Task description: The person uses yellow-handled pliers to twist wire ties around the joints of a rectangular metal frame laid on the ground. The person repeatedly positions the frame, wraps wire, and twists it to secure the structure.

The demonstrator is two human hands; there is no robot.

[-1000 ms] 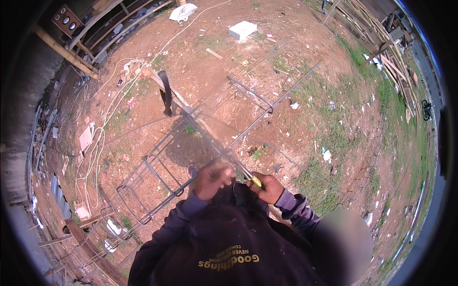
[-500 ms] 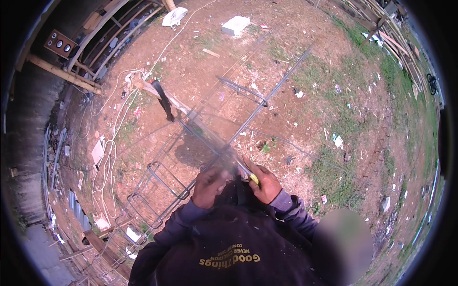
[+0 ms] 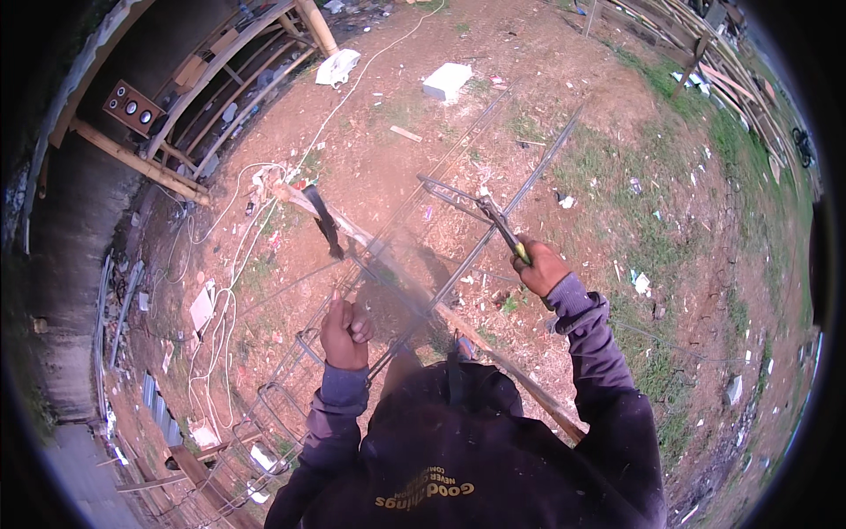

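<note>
My right hand grips the yellow-green handle of metal pincers. Their head lies over a bent steel stirrup, by a long reinforcing bar; I cannot tell whether they touch. Closer to my body, my left hand is raised beside the rebar cage, its index finger pointing up and the others curled. Whether something thin is in its fingers I cannot make out. Beneath the bars, a wooden pole runs diagonally. A dark, narrow object hangs across its far left part.
More stirrups stand at the lower left. A pale cord lies looped on the dirt. Farther off are a white block, a white bag and a bamboo bench with a speaker box. Planks lie far right.
My right hand has moved away from my body and to the right with the pincers. My left hand has drawn left, apart from it. The view has shifted slightly.
</note>
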